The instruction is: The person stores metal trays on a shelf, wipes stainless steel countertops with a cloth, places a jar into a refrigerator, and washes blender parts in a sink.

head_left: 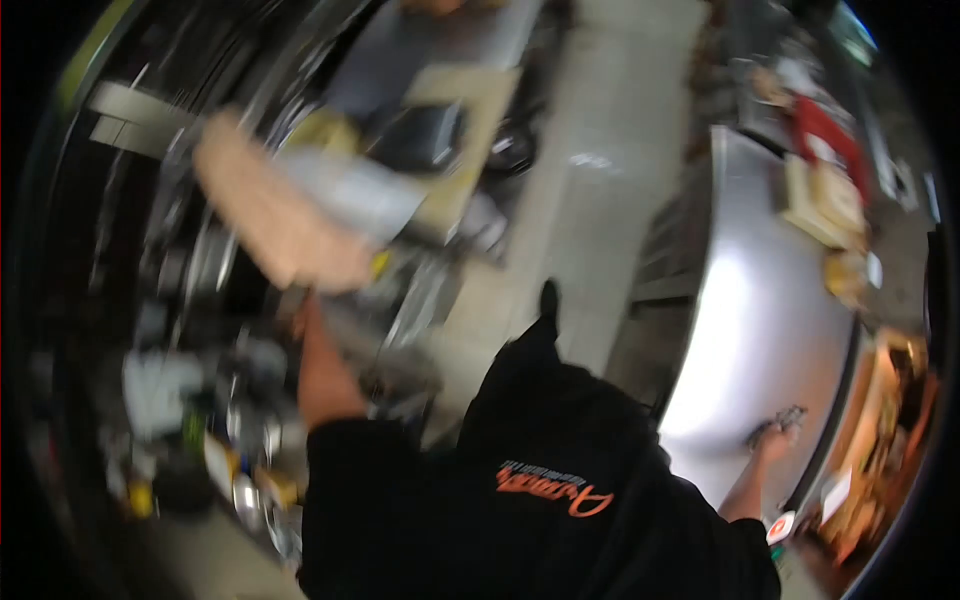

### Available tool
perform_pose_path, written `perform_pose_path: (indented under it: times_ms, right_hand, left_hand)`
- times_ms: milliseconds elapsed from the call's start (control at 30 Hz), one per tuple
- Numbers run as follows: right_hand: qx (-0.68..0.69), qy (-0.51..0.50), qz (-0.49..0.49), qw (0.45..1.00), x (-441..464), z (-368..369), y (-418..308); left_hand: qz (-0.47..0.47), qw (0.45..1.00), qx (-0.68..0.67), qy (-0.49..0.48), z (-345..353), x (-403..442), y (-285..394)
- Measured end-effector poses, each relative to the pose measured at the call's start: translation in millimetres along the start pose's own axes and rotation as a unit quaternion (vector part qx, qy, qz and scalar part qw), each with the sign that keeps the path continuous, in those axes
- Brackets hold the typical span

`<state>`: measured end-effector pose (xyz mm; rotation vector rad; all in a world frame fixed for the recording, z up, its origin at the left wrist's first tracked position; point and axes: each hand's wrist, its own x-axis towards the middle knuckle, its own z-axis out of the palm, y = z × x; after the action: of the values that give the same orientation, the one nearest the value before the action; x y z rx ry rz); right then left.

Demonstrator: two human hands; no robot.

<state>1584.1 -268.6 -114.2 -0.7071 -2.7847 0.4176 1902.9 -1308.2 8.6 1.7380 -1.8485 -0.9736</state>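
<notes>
A long tan object, blurred by motion and perhaps a carton or board, is raised at the upper left. My left hand grips its lower end; the fingers are smeared. On the right, my right hand is closed on a small grey crumpled thing against the shiny metal counter. What the grey thing is cannot be made out.
A dark tray and a pale board lie on the left worktop. Containers and utensils crowd the lower left. Tiled floor runs between the counters. Beyond the metal counter are a red item and pale containers.
</notes>
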Motion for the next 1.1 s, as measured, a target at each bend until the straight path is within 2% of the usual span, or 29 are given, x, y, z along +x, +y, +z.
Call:
perform_pose_path:
  times_ms: [67,133,167,233,300,400,467,533,567,633,733,833,900,967,1033,1100]
  right_hand:
    - [-0.093,-0.060,0.104,0.988,-28.0,-34.1,-35.5]
    - [-0.227,0.031,0.109,0.967,-55.1,-24.7,-36.8]
    - [-0.202,0.044,0.204,0.957,-86.4,-30.4,-42.2]
    - [-0.134,0.070,0.365,0.919,-105.2,-25.4,-73.4]
    - [-0.160,0.051,0.397,0.902,-117.8,-18.3,-89.2]
    - [-0.156,0.062,0.420,0.892,-114.8,15.0,-121.3]
    - [-0.106,0.108,0.320,0.935,-92.1,46.4,-160.6]
    - [-0.081,0.093,0.214,0.969,-62.3,37.5,-273.0]
    - [-0.070,0.096,0.159,0.980,-49.7,53.0,-296.3]
    - [-0.024,0.099,0.068,0.992,0.9,77.8,-355.4]
    - [0.031,0.066,-0.031,0.997,50.1,71.8,-441.0]
    - [0.075,0.014,-0.119,0.990,82.2,83.1,-464.2]
    - [0.102,-0.019,-0.175,0.979,96.1,83.9,-469.2]
    - [0.109,-0.045,-0.241,0.963,116.3,87.2,-482.9]
    - [0.119,-0.064,-0.294,0.946,141.4,96.3,-505.4]
    - [0.145,-0.089,-0.311,0.935,164.7,106.2,-531.1]
  left_hand:
    - [0.030,0.998,0.050,-0.009,7.0,28.8,-26.8]
    - [-0.025,0.999,0.028,-0.017,41.3,16.6,-40.4]
    - [-0.067,0.997,0.019,-0.041,58.8,0.9,-51.2]
    - [-0.190,0.968,0.022,-0.160,119.4,-43.6,-62.2]
    - [-0.296,0.890,0.083,-0.337,190.4,-96.6,-40.0]
    - [-0.295,0.735,0.174,-0.585,294.4,-162.4,38.3]
    - [-0.248,0.701,0.188,-0.641,358.9,-174.5,101.0]
    - [-0.212,0.707,0.166,-0.654,433.3,-167.8,167.4]
    - [-0.218,0.722,0.113,-0.647,468.3,-156.8,189.3]
    - [-0.250,0.713,-0.051,-0.653,546.7,-123.4,230.8]
    - [-0.134,0.765,-0.089,-0.623,631.6,-79.2,299.5]
    - [0.065,0.774,0.051,-0.628,666.5,-47.3,364.3]
    - [0.071,0.822,0.102,-0.555,648.6,-69.3,405.2]
    - [0.001,0.815,0.144,-0.562,653.6,-51.2,409.9]
    - [-0.099,0.779,0.093,-0.612,673.8,-18.7,385.0]
    - [-0.168,0.771,0.132,-0.600,672.5,-14.8,377.3]
